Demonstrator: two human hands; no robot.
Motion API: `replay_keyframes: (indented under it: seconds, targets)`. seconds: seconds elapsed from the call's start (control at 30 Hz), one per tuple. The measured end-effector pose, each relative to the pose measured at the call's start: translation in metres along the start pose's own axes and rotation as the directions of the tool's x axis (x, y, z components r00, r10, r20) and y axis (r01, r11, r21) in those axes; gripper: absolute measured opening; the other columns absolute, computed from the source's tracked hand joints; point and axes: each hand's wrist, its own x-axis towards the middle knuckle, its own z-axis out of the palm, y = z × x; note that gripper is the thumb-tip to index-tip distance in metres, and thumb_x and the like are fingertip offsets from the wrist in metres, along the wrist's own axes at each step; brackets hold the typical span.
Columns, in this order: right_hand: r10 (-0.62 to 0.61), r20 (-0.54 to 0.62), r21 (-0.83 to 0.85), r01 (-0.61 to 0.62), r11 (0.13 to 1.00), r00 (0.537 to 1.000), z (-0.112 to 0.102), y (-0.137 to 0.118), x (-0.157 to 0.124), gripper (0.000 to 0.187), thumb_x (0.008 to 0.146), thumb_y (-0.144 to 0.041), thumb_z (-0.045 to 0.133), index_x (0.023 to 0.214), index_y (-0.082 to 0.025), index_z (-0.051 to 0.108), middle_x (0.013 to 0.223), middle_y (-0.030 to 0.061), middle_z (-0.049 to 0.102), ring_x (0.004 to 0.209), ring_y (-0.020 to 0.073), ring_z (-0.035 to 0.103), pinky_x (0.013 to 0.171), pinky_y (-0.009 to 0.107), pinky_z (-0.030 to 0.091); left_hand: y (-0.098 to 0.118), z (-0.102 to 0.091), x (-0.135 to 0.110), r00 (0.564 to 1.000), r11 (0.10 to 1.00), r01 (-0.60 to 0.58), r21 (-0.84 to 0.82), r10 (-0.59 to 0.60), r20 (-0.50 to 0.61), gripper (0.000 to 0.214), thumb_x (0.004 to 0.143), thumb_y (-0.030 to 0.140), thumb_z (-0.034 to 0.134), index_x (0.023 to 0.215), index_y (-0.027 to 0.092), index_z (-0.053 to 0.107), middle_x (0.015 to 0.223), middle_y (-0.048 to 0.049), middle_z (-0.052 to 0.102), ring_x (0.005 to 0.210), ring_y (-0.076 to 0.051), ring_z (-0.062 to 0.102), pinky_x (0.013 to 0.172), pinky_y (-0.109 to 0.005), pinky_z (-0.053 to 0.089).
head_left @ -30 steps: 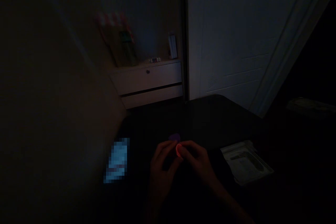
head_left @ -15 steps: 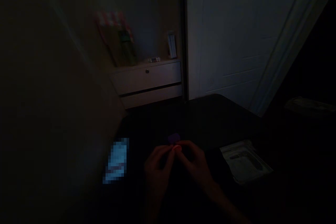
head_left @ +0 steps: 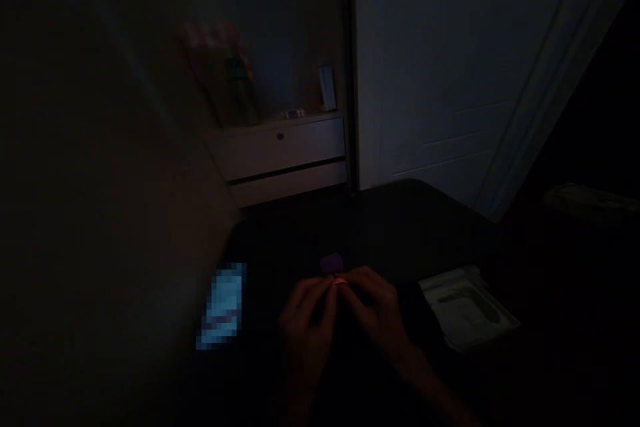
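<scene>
The room is very dark. My left hand (head_left: 309, 307) and my right hand (head_left: 374, 303) meet over the dark table, fingertips pinched together. Between them is a small object glowing red (head_left: 340, 281); its kind cannot be made out, and the fingers cover most of it. Just beyond the fingertips lies a small purple rounded object (head_left: 331, 263) on the table, apart from the hands or nearly touching them.
A blurred-out bright blue rectangle (head_left: 223, 307) lies left of my hands. A clear plastic package (head_left: 467, 310) is at the right. Behind the dark table (head_left: 400, 213) stand a drawer unit (head_left: 300, 147) holding a green bottle (head_left: 243, 90) and a pale door (head_left: 430, 67).
My hands have shifted slightly to the right, still pinched around the glowing object. Its red glow now shows as a flatter shape. The purple object has stayed in place.
</scene>
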Motion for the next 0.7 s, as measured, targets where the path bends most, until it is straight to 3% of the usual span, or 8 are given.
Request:
replay_keyframes:
  seconds: [0.37,0.7]
  targets:
    - [-0.049,0.014,-0.051,0.049,0.997,0.999,-0.0024,0.0021,-0.0016,0.016,0.097,-0.018,0.070,0.106,-0.027,0.079,0.097,0.0034,0.078,0.090,0.0210,0.073,0.083,0.033,0.058,-0.0004,0.0010,0.0006,1.000,1.000,0.012,-0.017,-0.012,0.008,0.013,0.094,0.019,0.068,0.102,0.022,0.079,0.095,-0.0038,0.075,0.087,-0.017,0.074,0.082,-0.028,0.062]
    - [-0.070,-0.029,-0.101,0.067,0.993,0.997,-0.0016,-0.0035,0.0023,0.008,0.095,-0.020,0.072,0.096,-0.024,0.078,0.089,0.0033,0.077,0.083,0.0212,0.073,0.079,0.034,0.057,0.0021,0.0057,-0.0019,0.997,0.999,0.040,-0.025,-0.042,-0.071,0.014,0.094,0.019,0.069,0.103,0.021,0.080,0.095,-0.0049,0.077,0.087,-0.018,0.075,0.082,-0.028,0.061]
